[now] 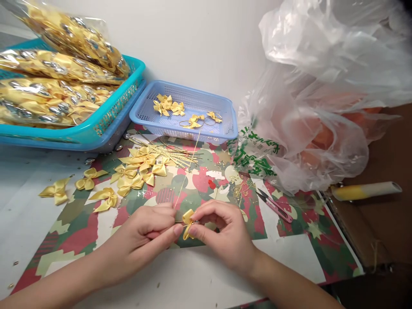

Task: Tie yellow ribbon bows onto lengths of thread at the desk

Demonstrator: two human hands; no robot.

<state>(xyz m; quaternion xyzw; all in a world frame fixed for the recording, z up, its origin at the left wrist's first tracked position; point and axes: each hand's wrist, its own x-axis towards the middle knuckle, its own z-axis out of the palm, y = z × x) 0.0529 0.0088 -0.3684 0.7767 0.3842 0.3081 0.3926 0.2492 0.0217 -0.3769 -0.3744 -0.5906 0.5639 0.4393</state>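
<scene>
Between my two hands, near the front of the table, is a small yellow ribbon bow (187, 217). The thumb and fingers of my right hand (222, 223) pinch it from the right. My left hand (157, 227) is closed just left of the bow, thumb and fingers on a thin gold cord (182, 191) that runs up toward the blue basket. Beyond my left hand lies a pile of yellow ribbon bows (141, 165), with gold twist ties (170, 154) strewn behind it. Several loose bows (57, 191) are spread to the left.
A light blue basket (183, 88) at the back holds a few bows with loops. At left, a turquoise basket (119, 94) carries bagged bows (48, 103). Pink thread snips (275, 206) lie right, before a large plastic bag (309, 128). A yellow-and-white tube (367, 191) sticks out at far right.
</scene>
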